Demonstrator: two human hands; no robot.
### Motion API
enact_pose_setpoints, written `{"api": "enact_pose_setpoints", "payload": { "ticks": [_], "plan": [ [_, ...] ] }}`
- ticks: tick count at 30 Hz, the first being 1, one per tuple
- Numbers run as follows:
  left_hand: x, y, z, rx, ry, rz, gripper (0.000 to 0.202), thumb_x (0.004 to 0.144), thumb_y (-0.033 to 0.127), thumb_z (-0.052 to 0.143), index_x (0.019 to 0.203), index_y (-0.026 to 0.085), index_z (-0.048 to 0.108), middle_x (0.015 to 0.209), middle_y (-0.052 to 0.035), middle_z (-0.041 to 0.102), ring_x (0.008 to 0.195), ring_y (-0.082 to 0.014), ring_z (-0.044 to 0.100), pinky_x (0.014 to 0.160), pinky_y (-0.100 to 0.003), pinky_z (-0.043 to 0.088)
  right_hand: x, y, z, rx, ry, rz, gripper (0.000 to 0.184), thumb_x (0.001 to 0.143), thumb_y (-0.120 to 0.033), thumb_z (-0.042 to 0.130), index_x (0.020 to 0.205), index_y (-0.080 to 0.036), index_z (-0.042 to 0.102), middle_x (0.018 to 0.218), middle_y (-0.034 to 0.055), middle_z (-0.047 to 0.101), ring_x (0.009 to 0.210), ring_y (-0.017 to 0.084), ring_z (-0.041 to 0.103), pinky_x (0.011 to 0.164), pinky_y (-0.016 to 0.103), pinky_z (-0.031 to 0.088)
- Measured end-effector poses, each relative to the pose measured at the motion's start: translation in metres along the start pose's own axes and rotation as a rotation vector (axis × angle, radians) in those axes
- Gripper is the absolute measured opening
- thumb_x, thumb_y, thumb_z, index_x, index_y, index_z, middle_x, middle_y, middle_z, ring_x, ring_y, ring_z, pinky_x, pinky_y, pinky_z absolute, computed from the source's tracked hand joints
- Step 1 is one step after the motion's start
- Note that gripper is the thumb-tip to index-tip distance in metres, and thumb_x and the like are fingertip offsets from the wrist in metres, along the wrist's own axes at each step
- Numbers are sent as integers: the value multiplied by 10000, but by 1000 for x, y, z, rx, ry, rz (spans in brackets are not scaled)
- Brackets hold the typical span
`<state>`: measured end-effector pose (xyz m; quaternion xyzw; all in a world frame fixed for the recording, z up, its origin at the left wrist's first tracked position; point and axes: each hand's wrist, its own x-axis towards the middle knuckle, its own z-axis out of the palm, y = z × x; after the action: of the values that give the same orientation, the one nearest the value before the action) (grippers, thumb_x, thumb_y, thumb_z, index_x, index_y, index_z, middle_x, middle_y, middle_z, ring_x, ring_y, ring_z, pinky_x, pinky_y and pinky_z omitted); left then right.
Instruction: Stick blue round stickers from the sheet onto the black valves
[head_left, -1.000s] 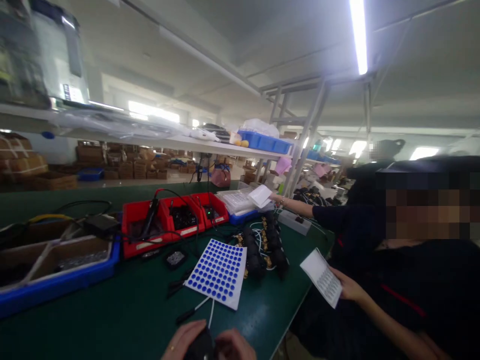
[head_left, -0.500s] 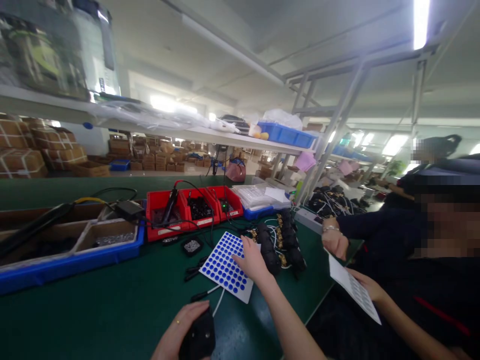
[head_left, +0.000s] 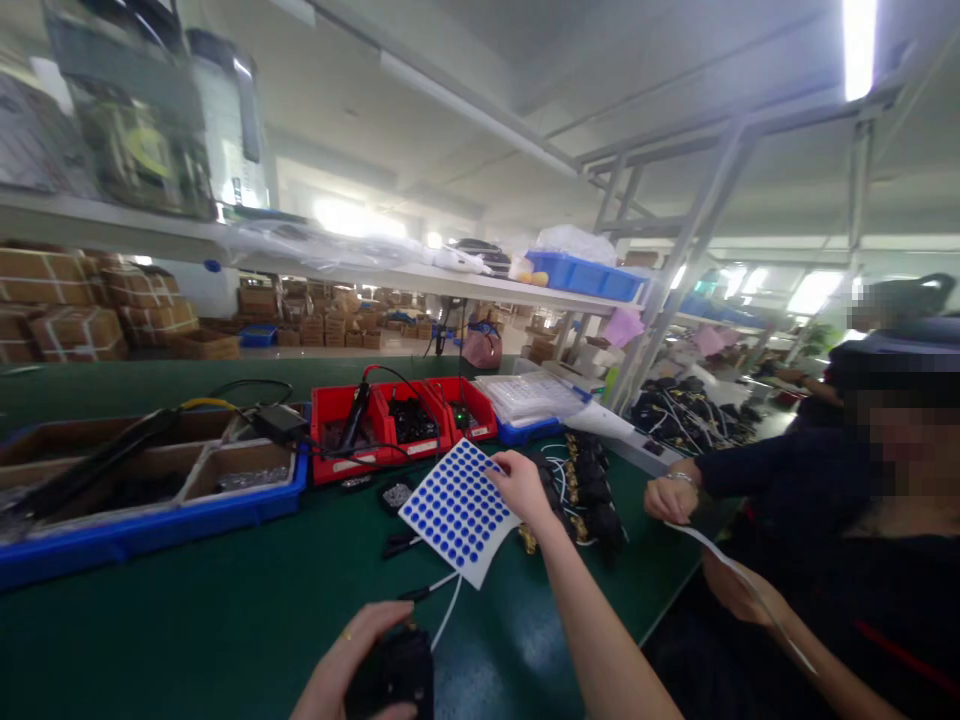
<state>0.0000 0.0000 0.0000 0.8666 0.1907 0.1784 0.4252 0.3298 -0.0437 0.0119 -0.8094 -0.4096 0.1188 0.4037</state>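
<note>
My left hand (head_left: 352, 668) is wrapped round a small black device (head_left: 394, 673) low at the frame's bottom, with a white cable (head_left: 448, 620) running off it across the green table (head_left: 210, 610). My right hand (head_left: 523, 487) reaches forward and pinches the right edge of a white sheet of blue round stickers (head_left: 454, 509), which is lifted and tilted off the table. Just beyond that hand lies a heap of black parts with brass connectors (head_left: 589, 490).
Red bins (head_left: 390, 440) with tools and a blue tray (head_left: 150, 510) stand at the back left. A clear tray stack in a blue bin (head_left: 529, 400) sits farther back. To the right a person in dark clothes holds a white sheet (head_left: 739, 580).
My right hand has gripped the sticker sheet's right edge and raised it off the table. The person on the right has lowered their sheet edge-on. The view shifted slightly right.
</note>
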Motion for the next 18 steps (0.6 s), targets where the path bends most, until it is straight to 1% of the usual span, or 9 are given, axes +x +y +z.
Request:
{"api": "enact_pose_setpoints", "payload": {
  "ticks": [3, 6, 9, 11, 12, 13, 14, 16, 18],
  "plan": [
    [20, 15, -22, 65, 159, -167, 503, 890, 523, 587, 1288, 217, 556, 1293, -90, 567, 1118, -228, 592, 962, -385, 502, -11, -22, -26, 158, 37, -148, 150, 907, -212, 599, 927, -105, 702, 927, 52, 630, 862, 142, 582, 795, 253, 441],
    [55, 40, -43, 104, 357, -106, 534, 855, 520, 623, 1286, 219, 532, 1301, -68, 538, 1176, -214, 539, 990, -389, 465, -27, -54, -41, 183, -21, -358, 140, 921, -203, 572, 873, -132, 683, 916, 39, 595, 879, 139, 566, 826, 264, 434],
    [90, 65, -53, 26, 344, -53, 569, 789, 468, 701, 1267, 195, 559, 1308, -54, 541, 1213, -205, 504, 1029, -356, 413, -37, -82, -46, 119, -157, -523, 126, 946, -175, 553, 872, -135, 646, 908, 33, 570, 874, 136, 546, 806, 272, 425],
    [105, 76, -53, -79, 265, -71, 405, 799, 442, 665, 1077, 147, 654, 1099, -60, 632, 1025, -205, 580, 905, -329, 452, -41, -95, -43, 69, -228, -555, 118, 949, -170, 557, 862, -132, 627, 886, 30, 567, 859, 144, 538, 787, 289, 421],
    [110, 79, -53, -122, 243, -97, 359, 814, 449, 634, 974, 129, 671, 979, -62, 650, 915, -202, 598, 824, -320, 464, -43, -99, -41, 36, -192, -563, 80, 935, -162, 580, 875, -134, 626, 895, 30, 574, 871, 156, 535, 796, 307, 419],
    [113, 80, -52, -156, 236, -126, 361, 825, 466, 607, 903, 119, 673, 886, -61, 651, 829, -198, 600, 764, -313, 465, -45, -102, -38, 2, -95, -580, 25, 913, -145, 606, 906, -138, 629, 920, 33, 582, 896, 172, 533, 813, 327, 418],
    [114, 81, -51, -180, 243, -154, 384, 828, 487, 593, 870, 113, 671, 836, -60, 651, 778, -196, 600, 725, -306, 464, -48, -105, -34, -21, 40, -608, 61, 896, -127, 622, 954, -142, 630, 958, 39, 587, 927, 184, 529, 838, 344, 419],
    [114, 81, -49, -216, 264, -184, 416, 820, 511, 600, 900, 110, 680, 860, -63, 667, 792, -201, 615, 725, -297, 468, -56, -109, -26, -16, 290, -691, 151, 898, -114, 618, 1045, -149, 614, 1016, 49, 580, 976, 180, 521, 878, 345, 427],
    [112, 81, -48, -216, 272, -163, 415, 820, 507, 599, 889, 107, 687, 860, -61, 670, 800, -195, 611, 725, -285, 460, -65, -115, -19, 61, 325, -745, 151, 935, -129, 577, 1081, -155, 607, 1018, 47, 573, 963, 144, 530, 865, 293, 447]
  ]
}}
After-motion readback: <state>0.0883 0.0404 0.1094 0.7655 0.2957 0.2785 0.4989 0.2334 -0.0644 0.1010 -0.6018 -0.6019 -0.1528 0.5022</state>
